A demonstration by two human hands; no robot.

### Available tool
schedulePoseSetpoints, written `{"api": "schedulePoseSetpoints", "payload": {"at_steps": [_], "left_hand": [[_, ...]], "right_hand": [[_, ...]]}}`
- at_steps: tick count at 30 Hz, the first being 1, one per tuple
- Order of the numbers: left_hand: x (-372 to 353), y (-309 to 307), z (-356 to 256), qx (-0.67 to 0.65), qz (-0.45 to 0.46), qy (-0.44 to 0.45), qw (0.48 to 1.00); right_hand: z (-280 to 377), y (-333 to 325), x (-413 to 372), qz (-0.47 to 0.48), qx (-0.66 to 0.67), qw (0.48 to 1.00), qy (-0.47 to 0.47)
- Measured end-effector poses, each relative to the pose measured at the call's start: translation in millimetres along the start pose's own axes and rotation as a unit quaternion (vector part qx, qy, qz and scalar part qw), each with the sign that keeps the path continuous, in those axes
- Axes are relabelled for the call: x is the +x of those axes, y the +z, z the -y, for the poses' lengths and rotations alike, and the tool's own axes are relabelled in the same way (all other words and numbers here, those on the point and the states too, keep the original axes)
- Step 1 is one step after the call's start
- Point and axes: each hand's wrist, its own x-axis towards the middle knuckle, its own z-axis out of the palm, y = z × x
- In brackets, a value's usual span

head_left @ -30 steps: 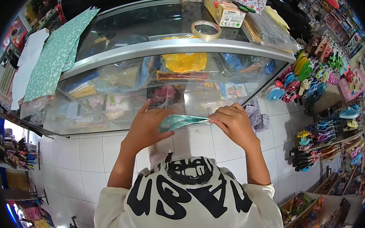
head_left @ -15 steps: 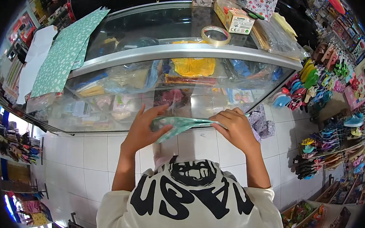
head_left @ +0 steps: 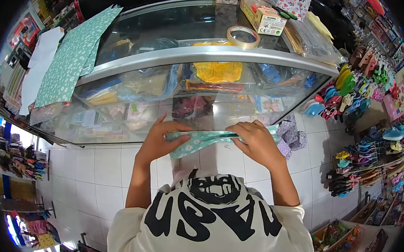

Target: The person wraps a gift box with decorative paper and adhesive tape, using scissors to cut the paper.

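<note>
A folded piece of green floral paper point(head_left: 204, 140) stretches between my hands, in front of the glass display case point(head_left: 207, 54). My left hand point(head_left: 162, 140) pinches its left end, thumb in front and fingers behind. Around the right part of the paper, my right hand point(head_left: 256, 141) is closed, and a corner of the paper sticks out past its knuckles. Larger green floral sheets point(head_left: 73, 56) lie at the left end of the case top, beside a white sheet point(head_left: 44, 66).
On the case top are a tape roll point(head_left: 256, 39), a small box point(head_left: 271, 24), green-handled scissors point(head_left: 284, 14) and plastic packets point(head_left: 311, 42). Purple patterned pieces point(head_left: 292, 136) lie on the tiled floor. Racks of sandals point(head_left: 342, 96) stand at right.
My left hand has closed from a looser, spread pose onto the paper's left end. The paper now shows a broader, flatter strip between my hands. The view has shifted slightly.
</note>
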Motion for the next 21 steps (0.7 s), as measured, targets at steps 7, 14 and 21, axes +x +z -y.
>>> {"api": "schedulePoseSetpoints", "payload": {"at_steps": [7,14,21], "left_hand": [[-7.7,5.4,15.6,-0.115,-0.01,0.014,0.993],[-14.1,9.6,-9.5,-0.162,-0.078,0.115,0.977],[-15.0,7.2,11.0,0.014,-0.064,0.178,0.982]], "right_hand": [[2.3,-7.0,-1.9,-0.029,-0.006,1.0,-0.009],[2.2,-6.1,-2.2,-0.052,0.013,0.999,0.01],[13.4,-10.3,-2.6,-0.009,0.045,0.998,0.041]]}}
